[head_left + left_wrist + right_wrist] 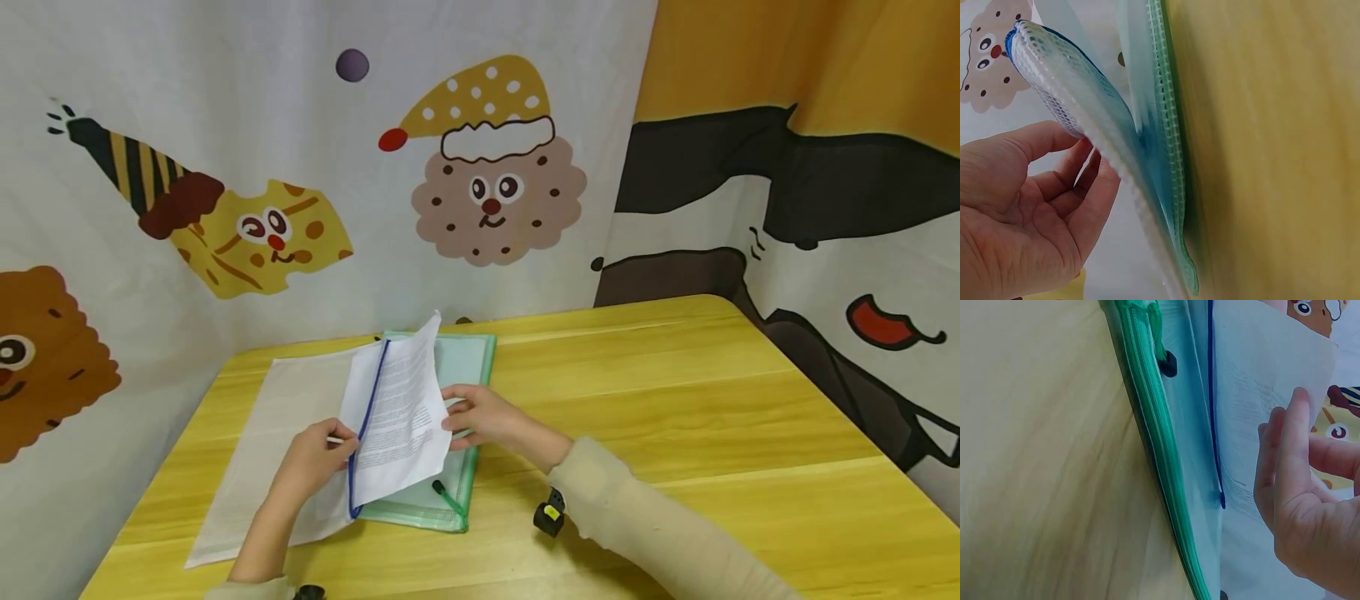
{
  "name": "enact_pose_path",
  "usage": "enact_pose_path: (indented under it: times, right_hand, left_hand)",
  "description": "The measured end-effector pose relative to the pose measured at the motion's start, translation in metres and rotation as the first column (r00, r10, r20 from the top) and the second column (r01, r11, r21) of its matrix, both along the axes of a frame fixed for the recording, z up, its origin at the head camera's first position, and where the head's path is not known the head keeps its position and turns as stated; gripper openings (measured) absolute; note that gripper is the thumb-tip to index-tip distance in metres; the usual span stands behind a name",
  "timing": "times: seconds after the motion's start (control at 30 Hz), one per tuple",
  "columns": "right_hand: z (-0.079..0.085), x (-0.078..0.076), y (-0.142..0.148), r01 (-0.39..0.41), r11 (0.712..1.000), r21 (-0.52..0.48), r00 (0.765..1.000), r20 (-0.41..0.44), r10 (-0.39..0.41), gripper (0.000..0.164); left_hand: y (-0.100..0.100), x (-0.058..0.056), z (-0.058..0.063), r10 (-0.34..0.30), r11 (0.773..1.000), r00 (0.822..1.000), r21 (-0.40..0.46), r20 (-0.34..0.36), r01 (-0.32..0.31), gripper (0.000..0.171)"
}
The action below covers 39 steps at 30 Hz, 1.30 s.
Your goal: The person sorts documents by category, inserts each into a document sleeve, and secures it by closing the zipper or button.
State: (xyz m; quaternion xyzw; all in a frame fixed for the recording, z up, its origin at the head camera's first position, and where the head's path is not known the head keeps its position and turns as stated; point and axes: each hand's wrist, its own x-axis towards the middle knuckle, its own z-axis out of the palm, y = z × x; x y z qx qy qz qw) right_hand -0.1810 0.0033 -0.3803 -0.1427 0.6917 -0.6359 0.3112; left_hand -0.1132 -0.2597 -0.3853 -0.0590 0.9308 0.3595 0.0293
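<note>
My left hand (pixel 315 457) pinches the opening edge of a white mesh zipper pouch (pixel 1054 69) with a blue zipper (pixel 367 408), lifting that edge. A sheet of printed paper (pixel 401 400) stands tilted up at the opening; its lower left part is hidden by the pouch edge. At the paper's right edge is my right hand (pixel 483 421), its fairly straight fingers (pixel 1294 444) touching the sheet; how the thumb lies is partly hidden. Under the paper and the raised edge lies a pale green zipper pouch (pixel 476 375) with a green zipper (pixel 1160 437).
The pouches lie on a yellow wood-grain table (pixel 637 400), near its left and back edges. A black-tipped zipper pull (pixel 450 500) is at the green pouch's near corner. Behind the table hangs a curtain (pixel 300 100) with cartoon figures.
</note>
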Motion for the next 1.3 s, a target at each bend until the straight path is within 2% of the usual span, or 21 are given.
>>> enact_pose_path:
  times: [0.27, 0.63, 0.87, 1.13, 1.3]
  right_hand:
    - [-0.004, 0.003, -0.005, 0.003, 1.000, 0.029, 1.000, 0.005, -0.004, 0.038]
    - [-0.007, -0.017, -0.008, 0.106, 0.993, 0.044, 0.994, 0.031, -0.107, 0.058]
    - [-0.003, -0.020, -0.014, 0.090, 0.995, 0.039, 0.996, -0.007, -0.090, 0.062]
    - [-0.004, -0.019, -0.016, 0.075, 0.997, -0.001, 0.997, -0.020, -0.075, 0.065]
    - [-0.005, -0.017, -0.017, 0.075, 0.997, 0.010, 0.997, -0.019, -0.075, 0.065]
  left_hand:
    - [0.002, 0.001, 0.001, -0.001, 1.000, 1.000, -0.006, 0.006, 0.001, 0.010]
    - [0.002, 0.004, 0.001, 0.005, 1.000, 1.000, 0.000, 0.023, -0.005, 0.010]
    - [0.002, 0.005, -0.001, 0.002, 1.000, 1.000, -0.008, 0.010, -0.002, 0.007]
    - [-0.002, 0.010, -0.001, 0.004, 1.000, 1.000, -0.014, -0.004, -0.004, 0.006]
    - [-0.003, 0.012, -0.001, -0.001, 1.000, 1.000, -0.014, -0.028, 0.001, 0.005]
